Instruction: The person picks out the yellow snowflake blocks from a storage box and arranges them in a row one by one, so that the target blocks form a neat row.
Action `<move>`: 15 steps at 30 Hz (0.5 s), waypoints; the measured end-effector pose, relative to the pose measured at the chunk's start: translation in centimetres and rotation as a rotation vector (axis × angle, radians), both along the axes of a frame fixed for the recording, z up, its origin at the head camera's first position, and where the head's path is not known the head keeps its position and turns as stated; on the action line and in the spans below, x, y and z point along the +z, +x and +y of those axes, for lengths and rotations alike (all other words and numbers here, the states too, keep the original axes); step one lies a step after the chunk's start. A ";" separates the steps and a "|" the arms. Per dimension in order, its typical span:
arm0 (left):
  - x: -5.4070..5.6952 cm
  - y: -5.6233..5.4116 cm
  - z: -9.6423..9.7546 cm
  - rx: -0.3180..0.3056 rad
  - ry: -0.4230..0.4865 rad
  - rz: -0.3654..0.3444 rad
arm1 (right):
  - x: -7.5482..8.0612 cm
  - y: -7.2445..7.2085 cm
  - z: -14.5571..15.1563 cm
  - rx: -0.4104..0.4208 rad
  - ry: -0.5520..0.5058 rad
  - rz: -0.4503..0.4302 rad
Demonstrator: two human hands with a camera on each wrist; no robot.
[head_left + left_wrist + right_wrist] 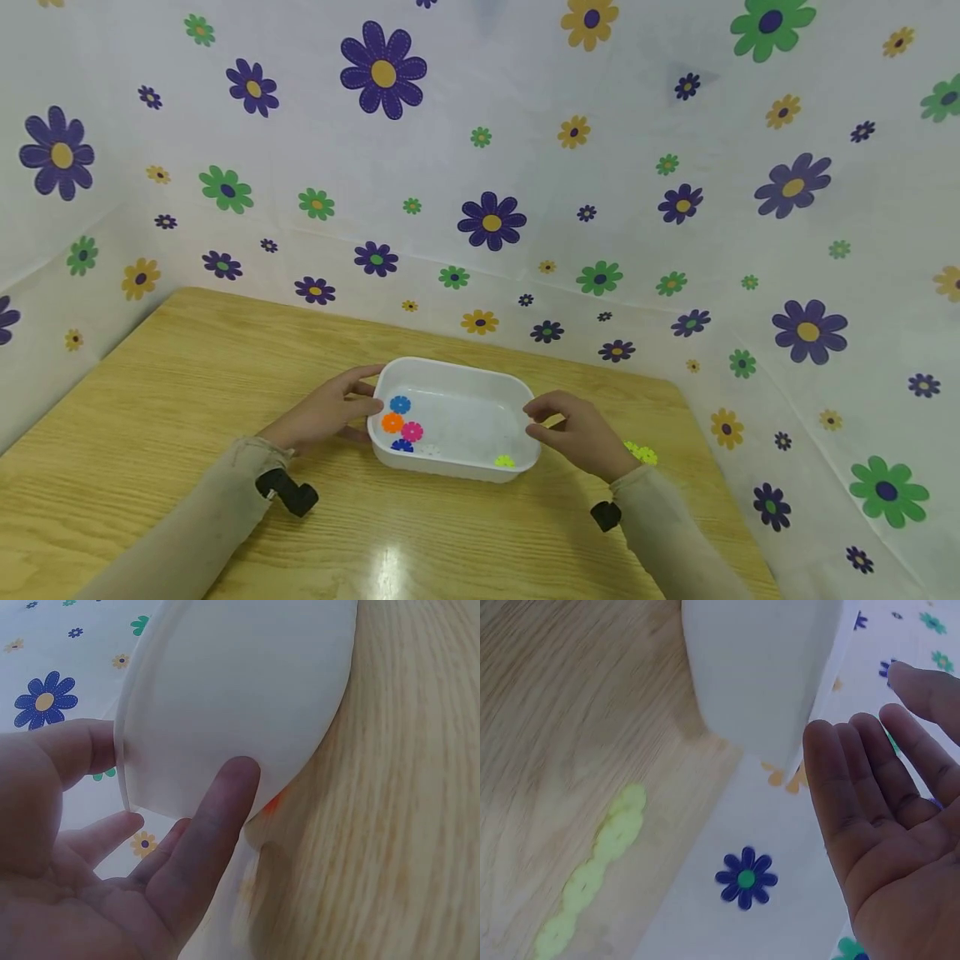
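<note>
A white plastic tub (457,367) stands on the table between both hands. My left hand (330,410) grips its left end; in the left wrist view the hand (142,877) has one digit at the rim and another finger against the outer wall. At the right end, my right hand (577,433) has loosely bent fingers close to the rim. In the right wrist view these fingers hold nothing. Inside lie notched flower-shaped plastic discs: light blue (401,404), orange (392,422), pink (412,431), dark blue (402,446) and yellow (505,461). Something pale (429,449) is too faint to tell.
A chain of linked yellow-green discs (619,832) lies on the wooden table (337,533) right of the tub, partly behind the right forearm in the head view. A white flower-print sheet (442,167) rises along the table's back and sides.
</note>
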State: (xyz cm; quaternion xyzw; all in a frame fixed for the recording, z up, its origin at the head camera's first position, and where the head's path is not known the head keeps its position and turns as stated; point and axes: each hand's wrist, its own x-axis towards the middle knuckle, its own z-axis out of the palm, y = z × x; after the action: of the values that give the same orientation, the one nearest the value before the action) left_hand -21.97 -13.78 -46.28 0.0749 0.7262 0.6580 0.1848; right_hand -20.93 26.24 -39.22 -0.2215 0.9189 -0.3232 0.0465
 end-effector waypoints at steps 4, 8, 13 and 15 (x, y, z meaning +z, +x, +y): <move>0.0 0.0 -0.2 -0.004 -0.001 0.003 | 0.0 0.2 -1.6 0.027 0.031 0.018; 0.1 0.0 -0.2 -0.005 -0.006 -0.003 | -0.2 0.4 -2.9 0.056 0.054 -0.004; 0.3 0.1 -0.2 -0.005 -0.002 0.003 | -0.5 0.2 -4.0 0.127 0.181 0.008; 0.3 0.1 -0.2 -0.006 0.002 0.004 | -0.6 0.0 -4.4 0.165 0.242 0.032</move>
State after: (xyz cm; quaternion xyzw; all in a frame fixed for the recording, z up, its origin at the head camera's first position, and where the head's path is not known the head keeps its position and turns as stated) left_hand -21.87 -14.02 -45.95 0.0786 0.7258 0.6579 0.1851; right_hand -20.96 21.83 -39.82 -0.2942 0.9304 -0.2016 0.0846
